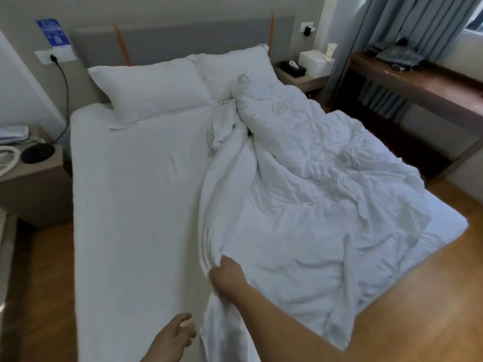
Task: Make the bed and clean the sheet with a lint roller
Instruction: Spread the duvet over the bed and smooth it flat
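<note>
A white bed fills the view, its fitted sheet (pixel 125 199) bare and fairly smooth on the left half. A crumpled white duvet (pixel 313 184) is bunched over the right half, one fold running down toward the foot. My right hand (pixel 227 275) grips that folded edge near the foot of the bed. My left hand (pixel 177 333) hovers just left of the fold, fingers loosely spread, holding nothing. Two white pillows (pixel 156 92) lie against the grey headboard (pixel 183 40). No lint roller is in sight.
A bedside table (pixel 31 178) with a black round object and cables stands at the left. Another small table (pixel 305 77) holds a tissue box and a white box at the right. A dark wooden desk (pixel 423 87) and grey curtains (pixel 397 19) line the right side. Wooden floor (pixel 418 296) surrounds the bed.
</note>
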### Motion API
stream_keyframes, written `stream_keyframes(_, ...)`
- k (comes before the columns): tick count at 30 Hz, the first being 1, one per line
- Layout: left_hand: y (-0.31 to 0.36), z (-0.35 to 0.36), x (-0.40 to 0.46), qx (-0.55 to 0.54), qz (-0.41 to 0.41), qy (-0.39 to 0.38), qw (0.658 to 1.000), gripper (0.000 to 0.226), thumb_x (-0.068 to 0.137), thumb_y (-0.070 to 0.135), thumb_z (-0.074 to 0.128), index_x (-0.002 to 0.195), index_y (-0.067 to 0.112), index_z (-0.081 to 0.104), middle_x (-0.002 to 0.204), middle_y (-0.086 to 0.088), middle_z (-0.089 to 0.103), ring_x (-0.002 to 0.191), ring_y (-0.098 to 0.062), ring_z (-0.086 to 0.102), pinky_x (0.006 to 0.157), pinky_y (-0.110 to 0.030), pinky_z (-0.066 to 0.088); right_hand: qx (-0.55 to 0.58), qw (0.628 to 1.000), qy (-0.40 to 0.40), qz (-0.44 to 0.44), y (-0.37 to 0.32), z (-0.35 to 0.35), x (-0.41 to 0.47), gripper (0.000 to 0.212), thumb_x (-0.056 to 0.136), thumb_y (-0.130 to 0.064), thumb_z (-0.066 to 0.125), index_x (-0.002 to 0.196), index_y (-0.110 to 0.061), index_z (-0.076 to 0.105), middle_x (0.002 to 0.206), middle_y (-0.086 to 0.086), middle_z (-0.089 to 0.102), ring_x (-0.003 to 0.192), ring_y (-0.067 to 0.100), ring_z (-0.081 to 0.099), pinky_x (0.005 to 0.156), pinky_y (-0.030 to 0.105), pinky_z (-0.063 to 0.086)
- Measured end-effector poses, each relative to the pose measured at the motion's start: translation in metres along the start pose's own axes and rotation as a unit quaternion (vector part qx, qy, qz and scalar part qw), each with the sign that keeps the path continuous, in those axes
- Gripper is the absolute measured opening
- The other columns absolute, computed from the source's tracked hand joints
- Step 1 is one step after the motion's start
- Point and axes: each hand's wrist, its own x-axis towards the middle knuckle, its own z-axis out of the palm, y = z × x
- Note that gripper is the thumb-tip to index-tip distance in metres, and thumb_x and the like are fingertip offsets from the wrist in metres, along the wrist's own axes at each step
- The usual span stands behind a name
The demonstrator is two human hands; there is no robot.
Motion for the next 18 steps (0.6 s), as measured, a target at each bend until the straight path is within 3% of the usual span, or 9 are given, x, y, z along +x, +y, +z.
stream_keyframes(7, -0.058, -0.071, 0.003, -0.039, -0.091, 0.034, 0.995, 0.017, 0.102, 0.019, 0.05, 0.116, 0.013, 0.058, 0.099, -0.017, 0.069, 0.077, -0.027, 0.061, 0.065, -0.028, 0.044, 0.036, 0.996, 0.051, 0.07, 0.023, 0.054, 0.019, 0.025, 0.096, -0.031, 0.041, 0.11, -0.013, 0.048, 0.105, 0.007, 0.06, 0.108, 0.032, 0.058, 0.089, 0.034, 0.043)
stream_keyframes(13, -0.096, -0.137, 0.022, 0.007, -0.1, 0.008, 0.995, 0.017, 0.102, 0.022, 0.05, 0.113, 0.013, 0.059, 0.1, -0.017, 0.069, 0.075, -0.026, 0.06, 0.065, -0.028, 0.044, 0.007, 0.994, 0.088, 0.063, 0.007, 0.098, 0.022, 0.022, 0.097, -0.033, 0.037, 0.106, -0.015, 0.046, 0.105, 0.01, 0.061, 0.101, 0.032, 0.058, 0.081, 0.033, 0.041)
stream_keyframes(18, -0.111, -0.2, 0.051, 0.062, -0.047, -0.052, 0.996, 0.015, 0.102, 0.023, 0.05, 0.107, 0.016, 0.062, 0.095, -0.014, 0.071, 0.073, -0.024, 0.062, 0.062, -0.027, 0.043, -0.038, 0.982, 0.162, 0.089, -0.023, 0.135, 0.009, 0.018, 0.096, -0.031, 0.039, 0.104, -0.014, 0.043, 0.109, 0.014, 0.061, 0.103, 0.034, 0.059, 0.077, 0.032, 0.038)
